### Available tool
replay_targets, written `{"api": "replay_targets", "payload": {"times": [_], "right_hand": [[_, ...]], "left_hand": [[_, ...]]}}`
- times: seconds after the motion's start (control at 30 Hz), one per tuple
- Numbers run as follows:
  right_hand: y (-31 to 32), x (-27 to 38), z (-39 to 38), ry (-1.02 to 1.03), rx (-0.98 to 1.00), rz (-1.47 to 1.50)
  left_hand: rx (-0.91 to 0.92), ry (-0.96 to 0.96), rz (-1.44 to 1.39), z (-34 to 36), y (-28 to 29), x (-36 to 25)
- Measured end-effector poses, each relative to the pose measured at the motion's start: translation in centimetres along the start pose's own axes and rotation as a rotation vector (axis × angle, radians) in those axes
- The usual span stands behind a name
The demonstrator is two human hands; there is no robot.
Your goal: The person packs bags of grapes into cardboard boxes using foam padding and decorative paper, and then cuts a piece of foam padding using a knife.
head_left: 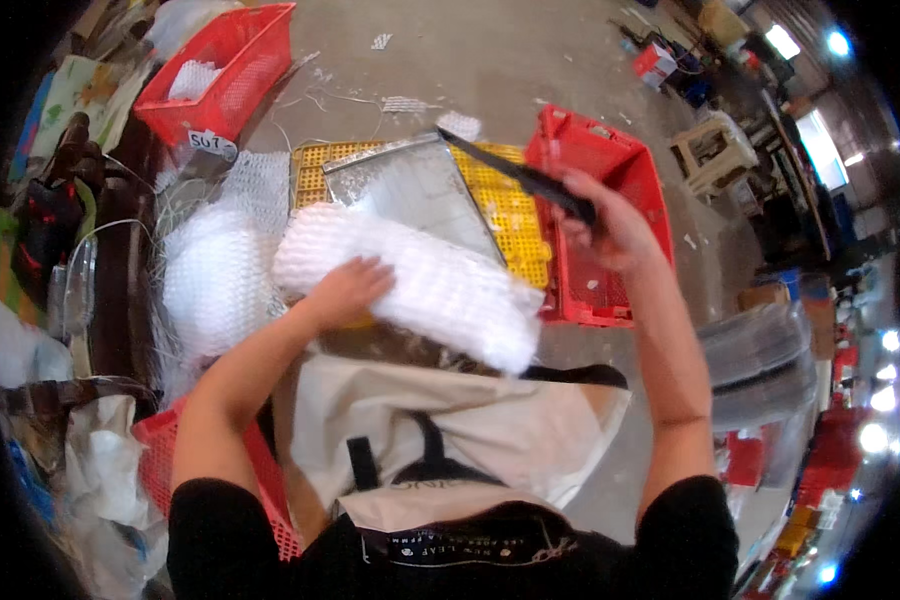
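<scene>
My left hand [355, 290] lies flat on a thick roll of white foam netting [440, 295], fingers stretched over its near left part. The roll slants across in front of me, above my lap. Raised over the red crate at the right, my right hand [610, 225] is closed around the handle of a long dark knife [515, 172]. Its blade points up and left, the tip over the far edge of a grey metal sheet [420, 185]. That sheet rests on a yellow perforated crate [520, 225], partly hidden behind the roll.
A red crate [625, 170] stands beside the yellow one. Another red crate [255, 70] with white foam inside is at the far left. More white foam netting [215, 275] is heaped left of the roll. A beige apron [370, 400] covers my lap. Foam scraps [405, 104] litter the floor.
</scene>
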State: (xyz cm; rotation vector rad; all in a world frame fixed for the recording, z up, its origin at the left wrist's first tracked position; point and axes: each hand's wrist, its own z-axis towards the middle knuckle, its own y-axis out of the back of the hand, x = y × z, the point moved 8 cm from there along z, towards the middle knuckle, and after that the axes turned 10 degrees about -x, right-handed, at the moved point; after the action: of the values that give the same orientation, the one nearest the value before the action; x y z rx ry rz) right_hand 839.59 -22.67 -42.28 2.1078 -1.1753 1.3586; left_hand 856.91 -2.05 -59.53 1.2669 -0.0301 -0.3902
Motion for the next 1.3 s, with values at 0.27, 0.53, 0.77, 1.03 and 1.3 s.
{"api": "replay_targets", "payload": {"times": [0.27,0.53,0.77,1.03,1.3], "right_hand": [[-4.2,3.3,0.0,-0.081,0.073,-0.068],[-7.2,0.1,-4.5,-0.051,0.099,-0.073],[-7.4,2.3,-3.9,-0.071,0.144,-0.029],[-8.2,3.9,-2.8,-0.109,0.164,-0.001],[-8.2,3.3,-3.5,-0.069,0.149,-0.024]], "left_hand": [[-0.411,0.349,0.219,8.8,4.8,3.9],[-0.178,0.502,0.237,12.9,-1.8,3.6],[-0.083,0.225,0.237,11.9,-6.1,-1.7],[-0.115,0.242,0.345,12.6,-3.6,0.4],[-0.097,0.24,0.285,14.4,-6.2,0.5]]}}
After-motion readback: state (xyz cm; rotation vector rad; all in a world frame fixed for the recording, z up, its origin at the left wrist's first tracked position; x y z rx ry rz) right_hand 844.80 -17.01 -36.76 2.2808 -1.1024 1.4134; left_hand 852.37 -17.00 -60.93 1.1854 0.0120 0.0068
